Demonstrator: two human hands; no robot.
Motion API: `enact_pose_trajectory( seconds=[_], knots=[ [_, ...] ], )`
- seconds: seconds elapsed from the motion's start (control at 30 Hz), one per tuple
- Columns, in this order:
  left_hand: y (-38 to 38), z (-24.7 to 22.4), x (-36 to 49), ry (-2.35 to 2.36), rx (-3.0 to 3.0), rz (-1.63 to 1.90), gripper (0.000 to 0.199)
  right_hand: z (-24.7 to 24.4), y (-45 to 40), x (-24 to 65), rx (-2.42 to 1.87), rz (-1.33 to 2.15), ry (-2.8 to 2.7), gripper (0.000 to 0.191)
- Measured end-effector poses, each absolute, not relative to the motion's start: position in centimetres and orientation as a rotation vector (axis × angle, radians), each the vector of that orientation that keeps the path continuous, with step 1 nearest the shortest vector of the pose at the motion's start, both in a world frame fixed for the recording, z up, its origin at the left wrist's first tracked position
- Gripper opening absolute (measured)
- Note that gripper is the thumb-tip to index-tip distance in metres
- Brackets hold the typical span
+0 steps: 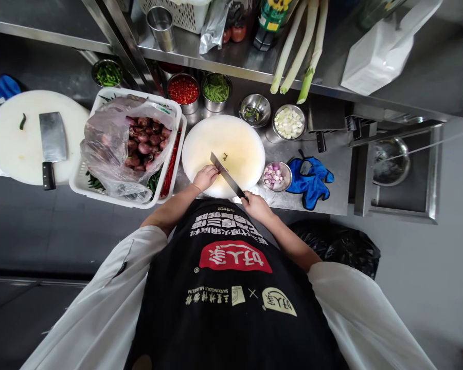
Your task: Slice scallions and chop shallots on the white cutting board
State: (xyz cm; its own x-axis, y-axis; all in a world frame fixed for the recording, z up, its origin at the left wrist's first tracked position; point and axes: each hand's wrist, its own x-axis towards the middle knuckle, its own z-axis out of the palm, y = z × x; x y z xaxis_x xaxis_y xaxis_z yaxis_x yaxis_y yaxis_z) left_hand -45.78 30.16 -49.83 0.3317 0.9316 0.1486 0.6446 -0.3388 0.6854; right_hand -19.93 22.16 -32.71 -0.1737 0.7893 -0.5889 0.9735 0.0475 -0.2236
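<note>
Right grip (pixel 254 204) closed round handle of long steel cleaver with dark handle (pixel 229 177); left grip (pixel 205 178) bunched by blade, can't tell if pinching anything. Cleaver between grips, over round white chopping board (pixel 197 141). Looks partway: pale-purple shallot pieces (pixel 274 174) sit right of right grip, but many reddish-purple unpeeled shallots (pixel 144 148) lie left of left grip. Brown scraps (pixel 225 156) just ahead of left grip.

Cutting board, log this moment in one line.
right hand: grips knife | left hand: fingers beside blade | cutting board: small scraps | bowl near right hand: purple pieces
</note>
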Motion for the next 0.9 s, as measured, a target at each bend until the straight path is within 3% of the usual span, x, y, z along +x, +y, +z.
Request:
enact_pose_trajectory(
  seconds=[0.4,0.6,0.73,0.9],
  knots=[
    [30.0,-49.7,-46.0,1.344,2.062,0.745,0.018,-38.4,23.3,-21.9,1.801,-0.832,1.953,0.033],
    [28.7,-49.4,-47.0,1.36,2.031,0.717,0.007,-38.4,23.8,-20.3,1.799,-0.88,1.991,0.032],
    [27.2,-48.7,-48.7,1.409,1.946,0.724,0.011,-38.0,23.7,-19.5,1.826,-0.862,2.03,0.034],
    [25.3,-44.5,-50.3,1.632,1.795,0.693,0.008,-37.4,23.5,-18.8,1.816,-0.832,2.072,0.035]
  ],
)
